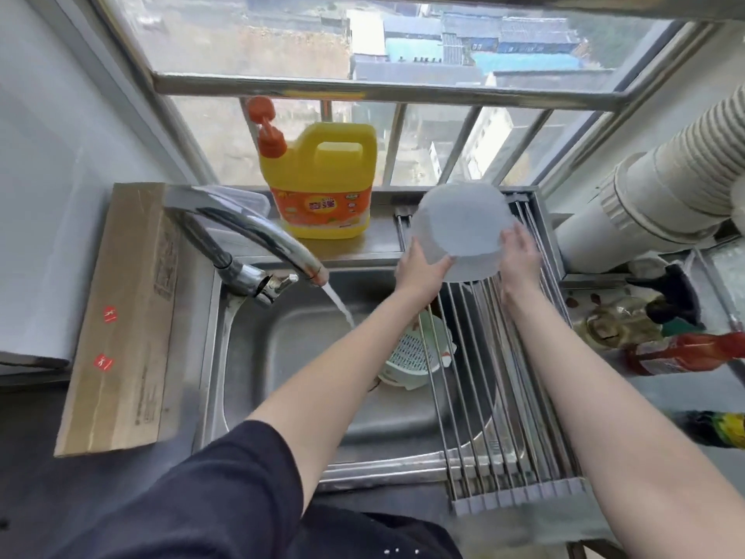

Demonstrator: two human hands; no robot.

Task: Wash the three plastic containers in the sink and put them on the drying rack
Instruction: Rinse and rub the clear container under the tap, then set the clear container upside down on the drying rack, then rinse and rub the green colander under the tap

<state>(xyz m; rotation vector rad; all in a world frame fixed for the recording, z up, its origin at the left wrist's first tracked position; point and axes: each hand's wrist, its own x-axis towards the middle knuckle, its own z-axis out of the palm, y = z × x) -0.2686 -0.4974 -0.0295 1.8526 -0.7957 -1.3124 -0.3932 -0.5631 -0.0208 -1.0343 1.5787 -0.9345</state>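
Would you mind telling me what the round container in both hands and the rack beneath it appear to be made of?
Round translucent container: likely thin plastic, frosted and milky, light passing through. Roll-up drying rack: seemingly stainless steel rods, bright reflections, with grey end strips, possibly silicone.

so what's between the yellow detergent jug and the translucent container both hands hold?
Bare steel ledge between yellow detergent jug and translucent container, head view.

There is one view only, from the person's head, standing close at the near edge of the sink. It looks steeply down and forward across the basin, with the window rising just behind the sink.
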